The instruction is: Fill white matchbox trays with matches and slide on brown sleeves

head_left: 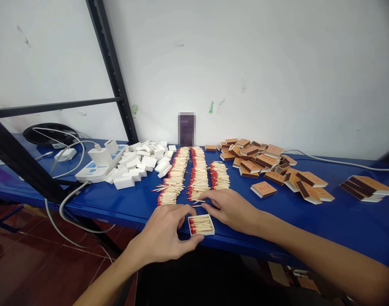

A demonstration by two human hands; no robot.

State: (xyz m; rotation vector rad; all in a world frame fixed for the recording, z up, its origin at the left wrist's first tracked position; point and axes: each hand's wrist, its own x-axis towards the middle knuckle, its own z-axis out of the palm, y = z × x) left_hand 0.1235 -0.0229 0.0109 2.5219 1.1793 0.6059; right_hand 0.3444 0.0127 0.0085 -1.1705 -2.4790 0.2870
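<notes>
Head, left hand (164, 238) holding tray (201, 225), labels (263, 187) illegible

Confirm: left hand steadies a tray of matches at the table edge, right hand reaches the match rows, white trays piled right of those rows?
Wrong side. The head view shows the white trays piled left of the match rows; brown sleeves lie on the right. The rest holds: left hand on the tray of matches, right hand at the rows.
</notes>
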